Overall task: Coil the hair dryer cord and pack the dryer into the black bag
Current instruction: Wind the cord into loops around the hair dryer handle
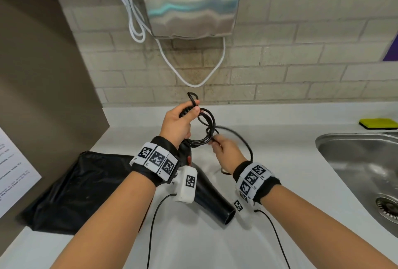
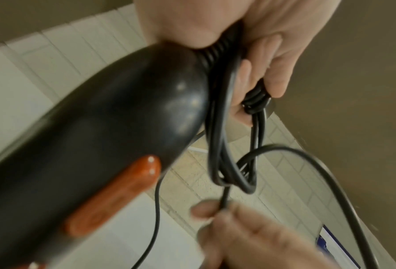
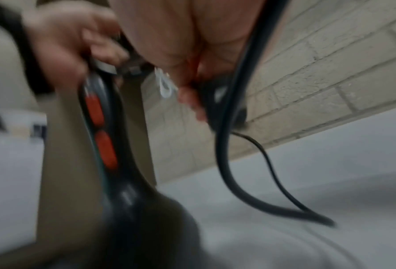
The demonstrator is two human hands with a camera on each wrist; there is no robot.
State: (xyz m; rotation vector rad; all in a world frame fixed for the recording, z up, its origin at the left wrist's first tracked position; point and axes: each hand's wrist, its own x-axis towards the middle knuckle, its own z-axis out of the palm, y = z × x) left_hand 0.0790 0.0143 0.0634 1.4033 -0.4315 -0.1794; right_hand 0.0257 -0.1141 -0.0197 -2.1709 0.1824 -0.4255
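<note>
We hold dryer (image 1: 206,195) at frame centre, above desk (image 1: 280,139); our left hand (image 1: 179,125) wraps handle end plus gathered cord (image 1: 207,127) loops, fingers curled round them; nozzle points toward lower right of frame; our right hand (image 1: 226,150) pinches loose cord strand just below loops, rest of cord trailing down to desk; black bag (image 1: 81,189) lies flat on desk at lower left, beside our left forearm; sink (image 1: 344,150) at right edge.
</note>
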